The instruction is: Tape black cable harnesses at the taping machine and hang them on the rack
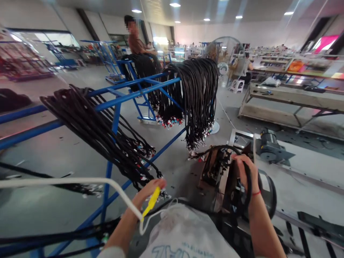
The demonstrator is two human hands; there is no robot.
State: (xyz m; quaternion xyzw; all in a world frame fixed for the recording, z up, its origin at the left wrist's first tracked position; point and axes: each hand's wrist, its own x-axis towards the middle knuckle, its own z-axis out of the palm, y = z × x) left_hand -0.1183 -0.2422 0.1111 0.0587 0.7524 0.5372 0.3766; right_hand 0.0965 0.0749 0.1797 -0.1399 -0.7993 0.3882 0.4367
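Note:
My right hand (245,170) is closed round a black wire harness (249,179), which bends in a loop above a small machine (220,179). Loose wire ends of the harness stick out past the machine's left side. Low in the middle, my left hand (154,186) is closed near the connector ends of hanging harnesses; what its fingers hold is hidden. A yellow tag (152,202) on a white tube (118,188) overlaps that hand. Another stretch of black cable (193,205) crosses in front of my body, between the two hands.
A blue rack (145,87) carries thick bundles of black harnesses (200,82) with small connectors. To the right are a white work surface (309,186), a motor (268,147) and long benches (295,98). A person (135,39) stands behind the rack; another sits farther back.

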